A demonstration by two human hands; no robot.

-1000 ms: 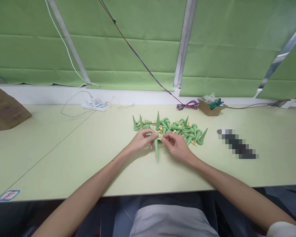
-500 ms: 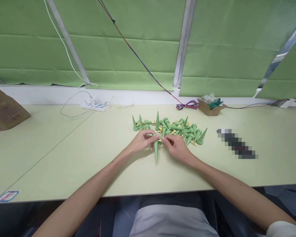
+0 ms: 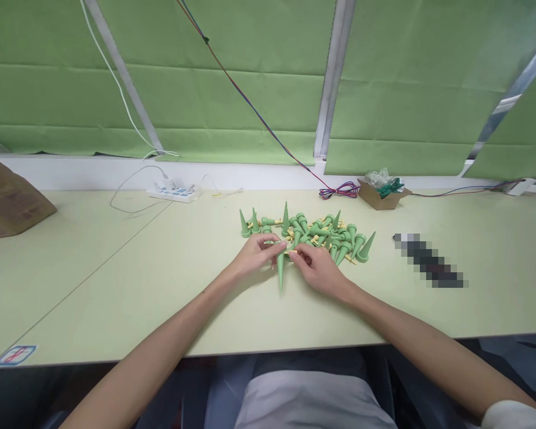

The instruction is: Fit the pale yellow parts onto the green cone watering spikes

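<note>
My left hand is closed round the wide end of a green watering spike, whose point hangs down toward me. Right beside it, my right hand pinches a small yellow valve piece at the spike's upper part. How deep the yellow piece sits in the spike is hidden by my fingers. Just behind both hands lies a heap of green spikes, many with yellow pieces on them. Several of these stand upright on their wide ends, such as the spike at the right.
Behind the heap stand a small cardboard box with plastic and green stuff and a coiled red-blue cable. A power strip lies back left, a brown cardboard piece far left. A blurred dark object lies right.
The spike in my left hand has shifted slightly left. My right fingers have moved a little, and the yellow piece between the hands shows more clearly.
</note>
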